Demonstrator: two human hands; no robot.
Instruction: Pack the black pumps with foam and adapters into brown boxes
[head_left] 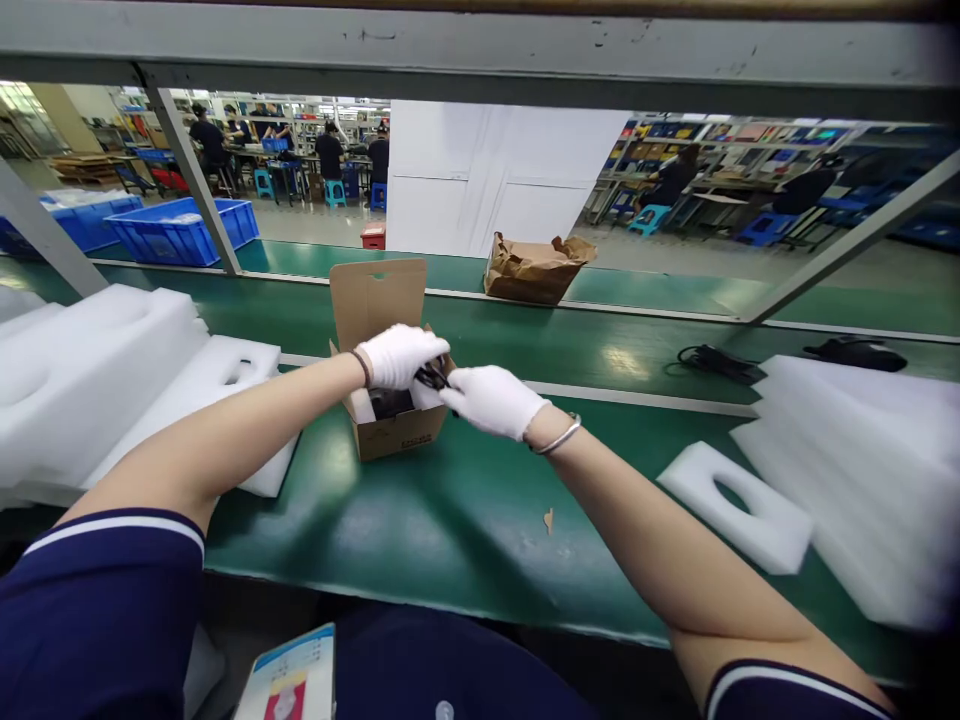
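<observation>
L hand & R hand, both in white gloves, each have a grip closed on a black bundle, prob. coiled cable, tho fingers hide most of it. It's over the R side of the open carton on the green bench, lid flap up at back. Dark item sits inside w/ white foam. Best: keep loops tight, no stray ends, clear of carton edge, & don't press on dark item.

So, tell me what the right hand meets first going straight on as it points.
The right hand would first meet the black bundle at its grip, then perhaps the left hand; depth there is unclear.
</observation>
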